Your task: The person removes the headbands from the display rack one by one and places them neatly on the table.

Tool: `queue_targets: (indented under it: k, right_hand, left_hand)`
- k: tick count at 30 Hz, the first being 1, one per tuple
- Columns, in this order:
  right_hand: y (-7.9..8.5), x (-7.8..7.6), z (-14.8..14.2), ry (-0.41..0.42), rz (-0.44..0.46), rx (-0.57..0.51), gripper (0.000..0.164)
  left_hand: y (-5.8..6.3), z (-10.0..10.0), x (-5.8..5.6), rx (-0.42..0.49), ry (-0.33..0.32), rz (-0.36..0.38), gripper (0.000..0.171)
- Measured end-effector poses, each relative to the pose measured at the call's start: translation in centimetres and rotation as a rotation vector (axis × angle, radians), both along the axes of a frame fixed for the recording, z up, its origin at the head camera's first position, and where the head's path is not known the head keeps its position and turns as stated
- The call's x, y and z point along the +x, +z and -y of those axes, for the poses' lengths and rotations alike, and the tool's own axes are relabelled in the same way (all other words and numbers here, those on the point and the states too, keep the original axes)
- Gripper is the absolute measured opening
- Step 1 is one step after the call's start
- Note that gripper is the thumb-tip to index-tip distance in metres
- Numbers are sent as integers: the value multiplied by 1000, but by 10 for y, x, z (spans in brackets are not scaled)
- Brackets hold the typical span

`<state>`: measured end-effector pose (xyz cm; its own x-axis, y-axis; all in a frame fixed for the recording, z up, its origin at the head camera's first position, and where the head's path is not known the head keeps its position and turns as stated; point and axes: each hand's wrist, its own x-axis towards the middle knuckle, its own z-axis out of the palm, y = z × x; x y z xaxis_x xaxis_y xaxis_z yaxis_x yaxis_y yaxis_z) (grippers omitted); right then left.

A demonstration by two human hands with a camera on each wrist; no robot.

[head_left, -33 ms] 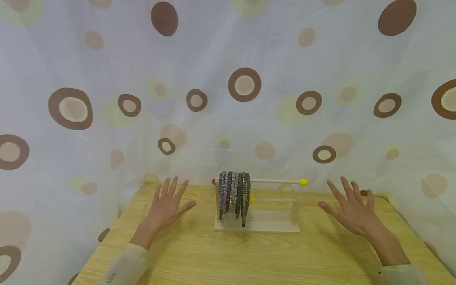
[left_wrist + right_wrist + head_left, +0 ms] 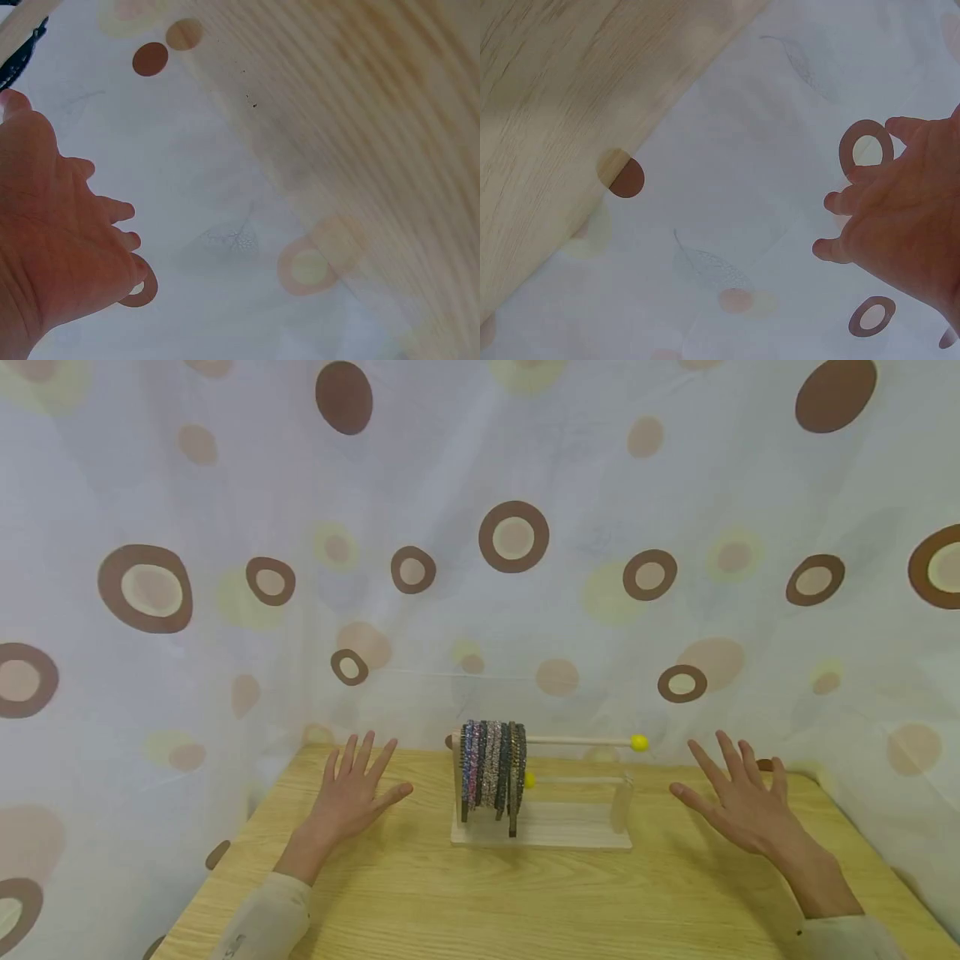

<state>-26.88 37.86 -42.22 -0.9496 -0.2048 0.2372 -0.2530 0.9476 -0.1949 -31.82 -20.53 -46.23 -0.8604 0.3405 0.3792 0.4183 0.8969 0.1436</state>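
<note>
In the head view my left hand point(image 2: 348, 797) is held palm down over the left side of the table, fingers spread, holding nothing. My right hand point(image 2: 750, 814) is spread the same way on the right. Between the two, touched by neither, stands a pale wooden rack point(image 2: 577, 827) with two rods tipped by yellow balls. Several glittery headbands point(image 2: 493, 768) in blue, pink, silver and dark tones hang packed together at the left of its upper rod point(image 2: 577, 741). The left wrist view has my left hand point(image 2: 60, 217) at its left edge; my right hand point(image 2: 907, 217) shows in the right wrist view.
The rack stands near the back of the wood-grain table point(image 2: 480, 902). A pale curtain point(image 2: 585, 468) with brown and beige circles encloses the table's back and sides. A dark strip point(image 2: 22, 60) and part of a pale rod show at the left wrist view's upper left corner.
</note>
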Motion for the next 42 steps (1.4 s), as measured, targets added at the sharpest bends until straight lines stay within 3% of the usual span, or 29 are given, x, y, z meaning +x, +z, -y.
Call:
queue_targets:
  k: [14, 18, 21, 26, 29, 32, 36, 42]
  right_hand:
    - [6, 9, -8, -28, -1, 7, 86]
    - [10, 8, -5, -27, -113, -9, 81]
    - [21, 8, 8, -26, -265, -108, 64]
    - [44, 15, 48, 30, -495, -400, 24]
    - [56, 22, 74, 90, -543, -540, 13]
    - [68, 28, 98, 128, -464, -636, 12]
    - [75, 31, 126, 174, -258, -729, 18]
    - [72, 25, 155, 236, -49, -847, 25]
  left_hand:
    - [10, -11, 1, -16, -10, -22, 84]
    - [11, -13, -4, 27, -42, -33, 82]
    - [18, -17, -7, 144, -87, -37, 75]
    - [33, -29, -1, 496, -180, 7, 56]
    - [38, -38, 2, 657, -268, 58, 48]
    - [44, -48, 1, 760, -352, 120, 43]
    - [52, -60, 1, 860, -425, 179, 37]
    - [57, -77, -2, 892, -505, 204, 37]
